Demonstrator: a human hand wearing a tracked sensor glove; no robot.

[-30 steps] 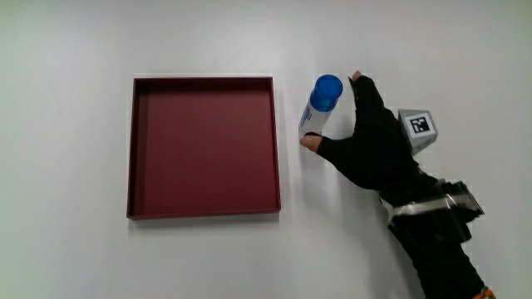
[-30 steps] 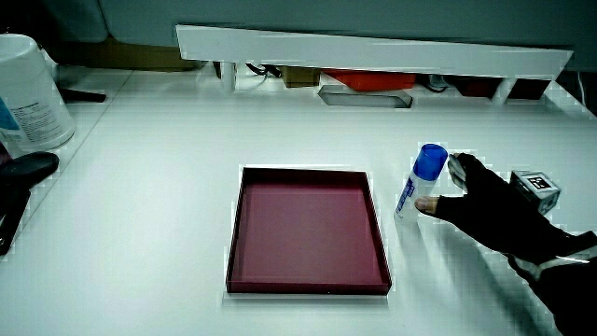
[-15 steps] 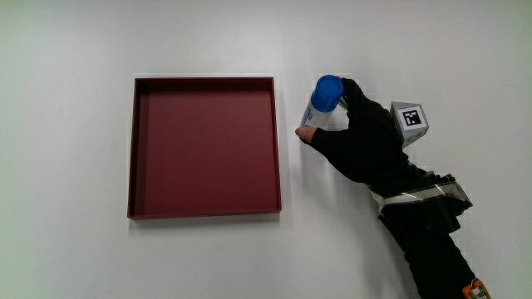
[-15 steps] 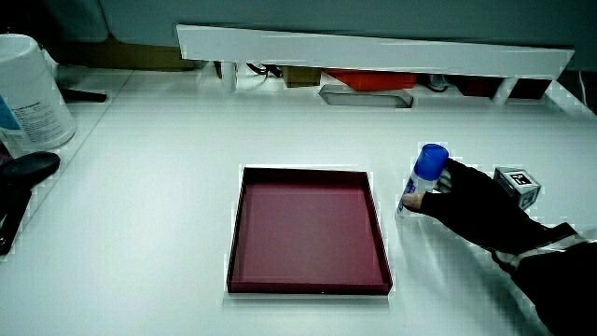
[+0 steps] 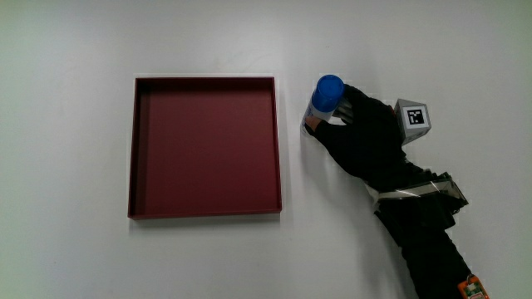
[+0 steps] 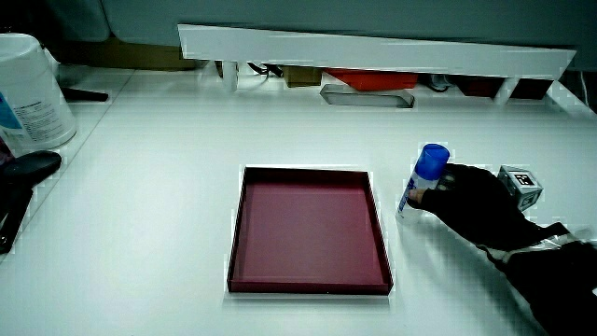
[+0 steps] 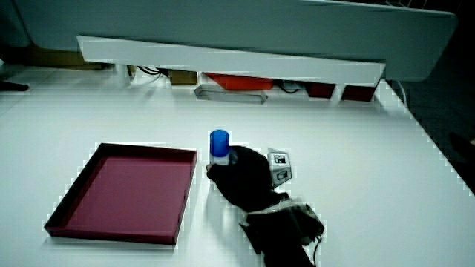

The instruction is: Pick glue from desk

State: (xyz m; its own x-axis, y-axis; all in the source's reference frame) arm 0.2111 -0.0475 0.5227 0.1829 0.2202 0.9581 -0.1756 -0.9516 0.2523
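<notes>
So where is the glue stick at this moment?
The glue stick stands upright on the white table just beside the dark red tray, with the hand wrapped around its body; both side views show only its blue cap clear of the fingers.

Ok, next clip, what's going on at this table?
A gloved hand is closing on a glue stick with a blue cap, which stands upright on the white table beside a shallow dark red tray. The fingers wrap around the stick's body, and in both side views its base appears to rest on the table, so it looks gripped but not yet lifted. The tray holds nothing. A white canister stands at the table's edge.
</notes>
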